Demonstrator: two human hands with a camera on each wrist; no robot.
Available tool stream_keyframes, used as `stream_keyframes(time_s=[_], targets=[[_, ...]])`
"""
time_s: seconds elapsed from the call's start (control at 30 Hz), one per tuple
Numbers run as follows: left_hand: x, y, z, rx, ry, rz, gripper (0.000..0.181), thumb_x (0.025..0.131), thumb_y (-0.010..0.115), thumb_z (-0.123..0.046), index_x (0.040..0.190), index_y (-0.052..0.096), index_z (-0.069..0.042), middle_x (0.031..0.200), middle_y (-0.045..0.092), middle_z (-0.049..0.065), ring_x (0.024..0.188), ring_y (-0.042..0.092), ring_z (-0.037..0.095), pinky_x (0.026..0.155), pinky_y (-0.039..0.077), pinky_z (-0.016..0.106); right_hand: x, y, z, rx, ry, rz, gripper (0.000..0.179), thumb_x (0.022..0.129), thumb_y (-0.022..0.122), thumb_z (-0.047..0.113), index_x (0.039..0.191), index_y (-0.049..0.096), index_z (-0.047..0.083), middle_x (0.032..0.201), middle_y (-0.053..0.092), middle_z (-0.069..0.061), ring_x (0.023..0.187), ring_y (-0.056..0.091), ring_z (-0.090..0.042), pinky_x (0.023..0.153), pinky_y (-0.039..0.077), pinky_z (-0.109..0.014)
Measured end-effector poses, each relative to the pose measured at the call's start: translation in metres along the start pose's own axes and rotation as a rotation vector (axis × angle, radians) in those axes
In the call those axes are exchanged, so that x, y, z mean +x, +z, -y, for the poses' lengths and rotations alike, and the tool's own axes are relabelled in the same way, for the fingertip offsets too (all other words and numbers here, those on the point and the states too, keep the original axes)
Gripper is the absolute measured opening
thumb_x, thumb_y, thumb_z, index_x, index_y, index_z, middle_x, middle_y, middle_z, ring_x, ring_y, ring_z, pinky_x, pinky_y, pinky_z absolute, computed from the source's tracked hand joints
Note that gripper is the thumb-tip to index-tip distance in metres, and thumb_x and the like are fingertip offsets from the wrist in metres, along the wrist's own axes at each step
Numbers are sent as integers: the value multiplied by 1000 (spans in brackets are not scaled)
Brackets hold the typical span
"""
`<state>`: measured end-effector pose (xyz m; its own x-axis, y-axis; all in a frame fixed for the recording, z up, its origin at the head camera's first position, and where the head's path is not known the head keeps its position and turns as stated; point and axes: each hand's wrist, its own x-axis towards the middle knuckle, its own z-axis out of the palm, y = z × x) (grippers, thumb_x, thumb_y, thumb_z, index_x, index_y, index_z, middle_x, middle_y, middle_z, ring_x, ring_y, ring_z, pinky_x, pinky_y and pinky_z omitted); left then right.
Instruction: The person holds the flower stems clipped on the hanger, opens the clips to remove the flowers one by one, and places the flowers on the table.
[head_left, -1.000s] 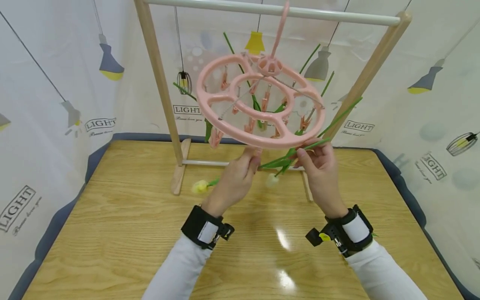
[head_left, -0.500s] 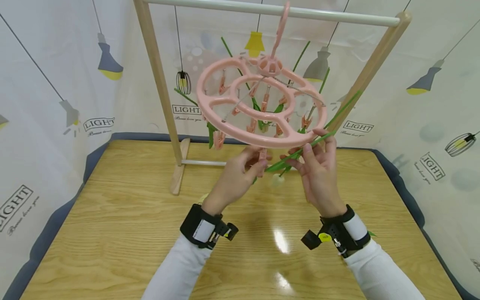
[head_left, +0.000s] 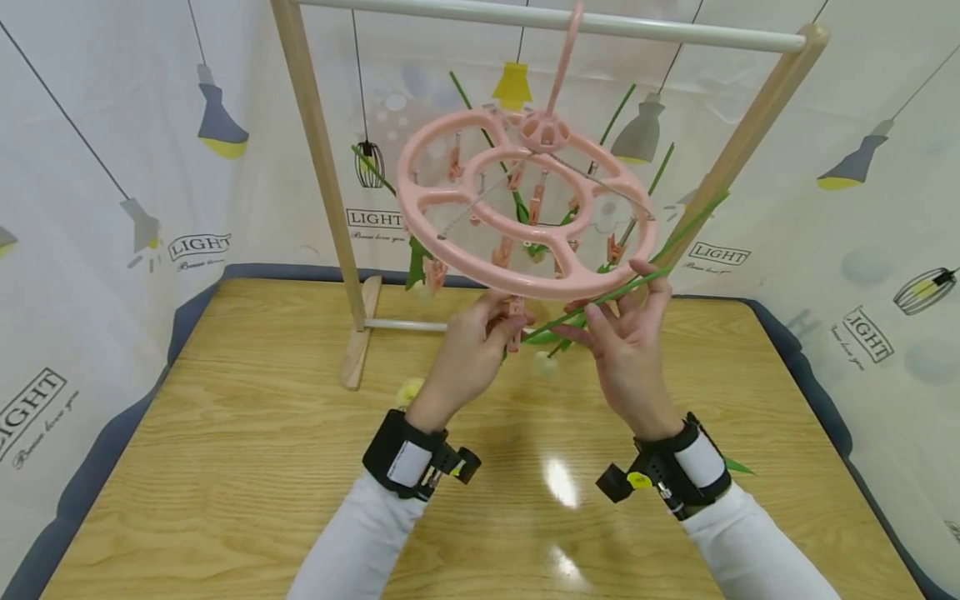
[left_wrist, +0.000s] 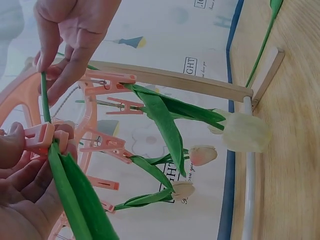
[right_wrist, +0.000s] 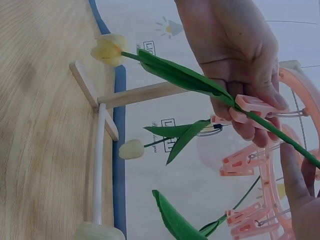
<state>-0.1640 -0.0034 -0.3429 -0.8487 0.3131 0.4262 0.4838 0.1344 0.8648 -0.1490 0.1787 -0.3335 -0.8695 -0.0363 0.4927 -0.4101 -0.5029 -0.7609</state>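
My left hand (head_left: 472,342) pinches a pink clothespin (right_wrist: 254,107) hanging under the near edge of the round pink drying rack (head_left: 525,287). Between that clothespin's ends runs the green stem (left_wrist: 45,97) of a yellow tulip (right_wrist: 108,50). The tulip's bloom points down toward the table, beside my left forearm. Further up the same stem, my right hand (head_left: 633,358) pinches it with thumb and fingertips, just below the rack's rim on the right. Past the hands, several pale tulips (left_wrist: 245,132) hang head-down from other clothespins (left_wrist: 111,82), their stems poking up around the rack.
The rack hangs by its hook (head_left: 566,58) from the white bar (head_left: 690,33) of a wooden-legged stand (head_left: 318,150). Below lies the wood-grain table (head_left: 247,467), with a green leaf (head_left: 738,467) by the right wrist. A lamp-print cloth (head_left: 97,275) surrounds it.
The right hand has shifted slightly left along the stem, its fingers more spread. The clothespin in my left hand shows more plainly, and the yellow bloom has moved nearer the left wrist.
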Motion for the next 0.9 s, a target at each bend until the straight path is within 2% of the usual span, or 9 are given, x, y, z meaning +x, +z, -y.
stream_keyframes(time_s=[0.13,0.3,0.57,0.77,0.9], targets=[[1,2,0,2,10,-30,16,99,50,-2,112,57,3,80,67,22,64,58,20,54,50,24,0,2,-1,-37,-12,-6,48,97,38,-13,131,21,16,117,48,-13,92,60,-22,77,64,-36],[1,2,-1,5,6,-52,14,99,49,-2,107,58,5,85,70,23,63,59,21,55,50,24,2,4,-1,-52,-22,-16,45,97,39,-13,128,23,16,114,48,-13,91,60,-23,74,64,-35],[1,3,-1,7,16,-64,11,99,49,-2,103,57,5,88,70,26,65,59,23,59,57,39,2,2,-2,-40,-35,-14,42,97,39,-13,127,23,13,113,52,-13,91,60,-24,74,64,-37],[0,1,1,19,34,-104,11,98,49,0,103,58,4,83,68,21,64,59,22,54,52,29,1,0,-1,-84,-30,-17,43,98,39,-11,128,24,16,109,55,-10,91,61,-22,75,64,-35],[0,-3,2,6,43,-138,9,97,51,2,101,59,5,82,67,23,64,59,23,55,53,27,1,-4,0,-67,-29,-4,43,97,39,-12,127,26,16,107,55,-10,92,61,-22,75,64,-34]])
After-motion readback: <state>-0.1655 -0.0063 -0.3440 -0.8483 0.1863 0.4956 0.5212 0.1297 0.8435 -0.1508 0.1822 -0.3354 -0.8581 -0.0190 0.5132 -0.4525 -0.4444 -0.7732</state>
